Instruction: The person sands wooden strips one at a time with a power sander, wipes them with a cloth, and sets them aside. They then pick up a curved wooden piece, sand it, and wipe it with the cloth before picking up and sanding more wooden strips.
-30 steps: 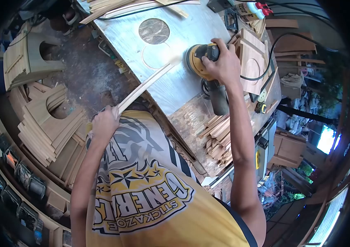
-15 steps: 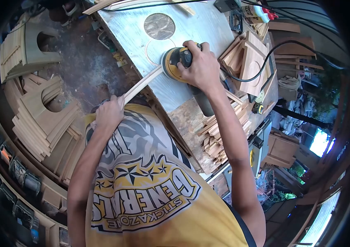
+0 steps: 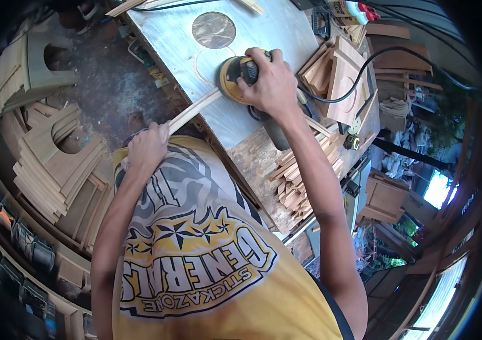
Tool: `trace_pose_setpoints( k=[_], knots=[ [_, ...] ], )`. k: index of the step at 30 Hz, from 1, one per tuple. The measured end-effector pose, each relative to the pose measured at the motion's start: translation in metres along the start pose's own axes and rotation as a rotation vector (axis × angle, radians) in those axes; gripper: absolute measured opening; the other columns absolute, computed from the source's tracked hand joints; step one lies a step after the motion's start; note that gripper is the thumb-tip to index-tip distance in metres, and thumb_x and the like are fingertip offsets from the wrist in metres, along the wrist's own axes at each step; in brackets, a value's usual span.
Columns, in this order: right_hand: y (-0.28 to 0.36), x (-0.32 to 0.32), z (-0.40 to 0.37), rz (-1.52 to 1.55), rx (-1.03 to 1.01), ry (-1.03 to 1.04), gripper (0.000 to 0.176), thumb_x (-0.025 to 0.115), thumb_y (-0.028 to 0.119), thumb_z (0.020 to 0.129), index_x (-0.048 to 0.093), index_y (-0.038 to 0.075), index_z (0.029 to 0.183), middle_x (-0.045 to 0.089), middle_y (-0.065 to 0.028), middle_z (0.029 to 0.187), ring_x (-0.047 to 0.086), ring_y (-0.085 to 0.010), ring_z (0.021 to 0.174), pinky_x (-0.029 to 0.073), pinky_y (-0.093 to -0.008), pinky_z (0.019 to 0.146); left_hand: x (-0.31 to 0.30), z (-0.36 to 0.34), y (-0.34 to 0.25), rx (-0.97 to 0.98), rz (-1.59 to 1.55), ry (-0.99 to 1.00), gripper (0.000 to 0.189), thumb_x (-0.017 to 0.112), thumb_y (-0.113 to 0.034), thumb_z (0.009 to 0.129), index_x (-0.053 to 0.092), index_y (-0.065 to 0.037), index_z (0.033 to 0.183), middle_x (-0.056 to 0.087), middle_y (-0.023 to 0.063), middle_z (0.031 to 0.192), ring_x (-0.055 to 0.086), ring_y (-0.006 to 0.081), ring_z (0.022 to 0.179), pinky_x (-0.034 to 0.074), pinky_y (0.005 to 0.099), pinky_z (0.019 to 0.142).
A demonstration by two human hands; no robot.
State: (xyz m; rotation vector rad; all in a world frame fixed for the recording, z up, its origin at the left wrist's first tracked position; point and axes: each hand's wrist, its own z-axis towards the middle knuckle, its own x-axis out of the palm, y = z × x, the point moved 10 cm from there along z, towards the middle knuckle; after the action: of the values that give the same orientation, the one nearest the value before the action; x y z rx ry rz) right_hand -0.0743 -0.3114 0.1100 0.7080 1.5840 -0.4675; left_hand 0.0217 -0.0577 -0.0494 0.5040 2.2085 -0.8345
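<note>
My right hand (image 3: 272, 85) is wrapped over the top of a yellow and black orbital sander (image 3: 234, 76). Under the sander's pad lies the far end of a narrow wooden strip (image 3: 193, 110); the contact itself is hidden. My left hand (image 3: 148, 146) is closed around the strip's near end, in front of my shirt and just off the bench edge. Beneath the sander is a pale, smooth board (image 3: 167, 39) with a round hole (image 3: 214, 30) and a circle outline beside it. A dark dust canister (image 3: 277, 135) hangs from the sander toward me.
Wooden strips (image 3: 297, 187) are piled on the bench right of the board. Cut wood panels (image 3: 346, 85), a black cord (image 3: 374, 71), a tape measure (image 3: 352, 141) and a glue bottle (image 3: 346, 11) lie farther right. Stacked curved wooden pieces (image 3: 54, 164) stand at the left.
The view has shifted slightly, so the bench and both hands appear a little higher and farther left. Both hands keep their holds on the sander and the strip.
</note>
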Motion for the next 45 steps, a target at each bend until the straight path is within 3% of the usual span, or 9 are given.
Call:
trace_pose_setpoints(
  k=[5,8,17,30,32,39,45],
  knots=[
    [-0.018,-0.003,0.004,-0.006,0.034,-0.045,0.055,0.081,0.034,0.078,0.063,0.023,0.128,0.060,-0.0211,0.112,0.070,-0.0437,0.094,0.057,-0.0516,0.083,0.006,0.002,0.004,-0.001,-0.030,-0.007,0.033,0.069,-0.029,0.093,0.064,0.001,0.107,0.072,0.0314,0.089,0.071,0.0501,0.089,0.056,0.0577,0.082],
    [-0.025,-0.002,0.004,0.007,0.028,-0.071,0.057,0.081,0.035,0.077,0.062,0.023,0.129,0.060,-0.0216,0.112,0.070,-0.0442,0.094,0.057,-0.0516,0.083,0.005,-0.001,0.003,0.026,0.039,-0.027,0.030,0.062,-0.028,0.098,0.064,0.001,0.104,0.073,0.0292,0.089,0.072,0.0475,0.089,0.056,0.0565,0.081],
    [-0.072,-0.023,0.017,0.012,0.130,-0.113,0.059,0.079,0.038,0.078,0.061,0.023,0.133,0.062,-0.0225,0.112,0.069,-0.0439,0.099,0.056,-0.0499,0.089,-0.005,-0.017,0.010,-0.014,0.024,-0.044,0.026,0.064,-0.021,0.094,0.063,0.003,0.106,0.072,0.0313,0.092,0.072,0.0491,0.091,0.057,0.0569,0.083],
    [0.026,0.003,-0.007,0.013,-0.038,0.007,0.058,0.081,0.033,0.079,0.062,0.019,0.132,0.060,-0.0247,0.115,0.069,-0.0451,0.095,0.057,-0.0513,0.086,0.005,-0.009,0.008,-0.013,-0.026,-0.066,0.022,0.066,-0.014,0.092,0.062,0.003,0.106,0.072,0.0316,0.094,0.072,0.0491,0.092,0.057,0.0575,0.084],
    [0.021,0.004,-0.006,0.084,-0.083,-0.071,0.056,0.079,0.033,0.077,0.064,0.020,0.129,0.058,-0.0251,0.113,0.067,-0.0466,0.093,0.059,-0.0536,0.080,0.003,-0.007,0.006,0.007,-0.006,-0.072,0.023,0.066,-0.015,0.092,0.062,0.003,0.107,0.073,0.0309,0.094,0.072,0.0482,0.092,0.057,0.0571,0.083],
    [-0.019,-0.006,0.031,0.019,0.020,-0.083,0.055,0.079,0.035,0.077,0.064,0.021,0.128,0.059,-0.0257,0.113,0.068,-0.0465,0.095,0.058,-0.0534,0.083,0.003,0.000,0.006,0.024,-0.004,-0.068,0.025,0.069,-0.014,0.090,0.061,0.003,0.107,0.073,0.0298,0.094,0.073,0.0472,0.091,0.058,0.0559,0.083],
    [0.027,0.000,0.005,-0.066,-0.080,0.059,0.055,0.080,0.033,0.079,0.062,0.021,0.129,0.060,-0.0260,0.113,0.070,-0.0455,0.094,0.060,-0.0527,0.080,0.000,0.008,0.000,0.004,0.004,-0.064,0.027,0.072,-0.013,0.088,0.061,0.003,0.106,0.073,0.0296,0.095,0.073,0.0464,0.094,0.058,0.0554,0.085]
  ],
)
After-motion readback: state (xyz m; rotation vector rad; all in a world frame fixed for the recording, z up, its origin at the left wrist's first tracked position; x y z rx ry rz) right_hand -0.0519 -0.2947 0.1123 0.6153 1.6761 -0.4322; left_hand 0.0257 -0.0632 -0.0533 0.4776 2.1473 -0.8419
